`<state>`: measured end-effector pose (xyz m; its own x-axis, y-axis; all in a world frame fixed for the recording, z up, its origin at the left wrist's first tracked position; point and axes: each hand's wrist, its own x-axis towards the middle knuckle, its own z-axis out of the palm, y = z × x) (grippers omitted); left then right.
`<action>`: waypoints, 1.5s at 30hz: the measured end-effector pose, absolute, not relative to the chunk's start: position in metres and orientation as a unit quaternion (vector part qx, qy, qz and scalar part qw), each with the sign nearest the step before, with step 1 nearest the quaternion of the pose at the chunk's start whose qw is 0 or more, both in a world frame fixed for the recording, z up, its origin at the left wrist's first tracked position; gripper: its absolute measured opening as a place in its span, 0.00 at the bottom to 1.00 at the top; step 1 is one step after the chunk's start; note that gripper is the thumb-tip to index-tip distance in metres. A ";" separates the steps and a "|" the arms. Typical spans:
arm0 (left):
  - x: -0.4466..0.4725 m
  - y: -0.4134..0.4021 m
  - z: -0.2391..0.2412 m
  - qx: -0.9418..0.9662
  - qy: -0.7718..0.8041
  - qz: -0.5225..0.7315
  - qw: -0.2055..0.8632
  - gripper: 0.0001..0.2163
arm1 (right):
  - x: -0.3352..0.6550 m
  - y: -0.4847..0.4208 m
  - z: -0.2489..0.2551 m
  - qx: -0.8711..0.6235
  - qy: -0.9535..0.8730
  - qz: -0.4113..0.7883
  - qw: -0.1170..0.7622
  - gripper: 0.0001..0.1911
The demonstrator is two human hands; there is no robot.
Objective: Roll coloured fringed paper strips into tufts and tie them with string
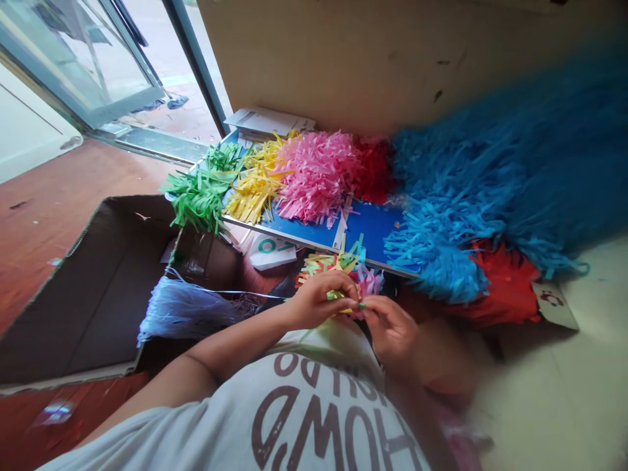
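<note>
My left hand [326, 297] and my right hand [390, 327] meet in front of my shirt, fingertips pinched together. Between them shows a tiny bit of a green strip [362, 305]; the rest of it is hidden by the fingers. Just beyond my hands lies a mixed bunch of cut paper strips [318, 263] in yellow, green, red, pink and blue, partly covered by my left hand. A thin pale string [240, 292] runs from a white-lilac bundle of strings [189, 311] toward my left wrist, where its end is hidden.
A blue board [314, 230] carries green [199, 193], yellow [258, 186], pink [318, 173] and red [373, 170] paper tassels. Large blue tassels [451, 229] heap at right, above red paper [507, 281]. An open cardboard box [88, 294] stands at left, near a glass door [98, 59].
</note>
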<state>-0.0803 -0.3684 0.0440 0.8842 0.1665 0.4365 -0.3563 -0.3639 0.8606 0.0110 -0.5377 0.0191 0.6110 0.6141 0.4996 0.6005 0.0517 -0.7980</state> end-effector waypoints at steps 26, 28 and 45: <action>-0.073 -0.384 0.019 0.831 -0.062 0.406 0.375 0.02 | 0.008 -0.537 0.003 -0.726 -0.404 -0.064 0.553 0.06; -0.072 -0.383 0.020 0.825 -0.052 0.378 0.417 0.02 | 0.008 -0.538 0.004 -0.730 -0.406 -0.068 0.546 0.06; -0.087 -0.348 0.026 0.839 0.035 0.145 0.523 0.08 | 0.040 -0.591 -0.044 -0.774 -0.307 0.048 0.552 0.08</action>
<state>-0.0866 -0.3481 0.0260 0.9553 0.2102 0.2080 -0.0940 -0.4508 0.8877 0.0396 -0.5911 -0.0443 0.8068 0.5283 0.2646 0.4218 -0.2015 -0.8840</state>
